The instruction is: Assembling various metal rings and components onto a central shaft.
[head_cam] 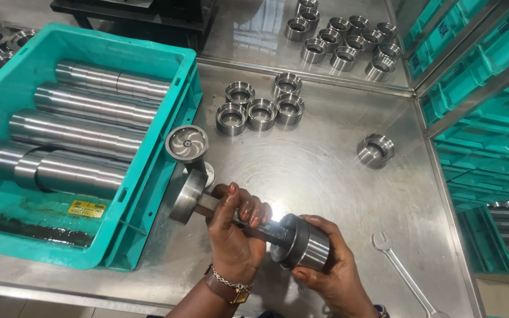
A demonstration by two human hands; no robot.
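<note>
My left hand [235,232] grips the narrow middle of a steel shaft tool [187,196] that has a round flange at its left end. My right hand [331,268] wraps around a steel ring sleeve [301,241] fitted on the shaft's right end. Both hands hold the piece just above the steel table [313,171]. A round steel disc on a stand [187,143] rises just behind the flange.
A teal crate [181,118] at left holds several long stepped steel shafts [78,135]. Steel rings sit in a cluster [260,109], one alone [376,149], and more at the back [343,38]. A spanner [402,272] lies at right. Teal bins [484,118] stack along the right side.
</note>
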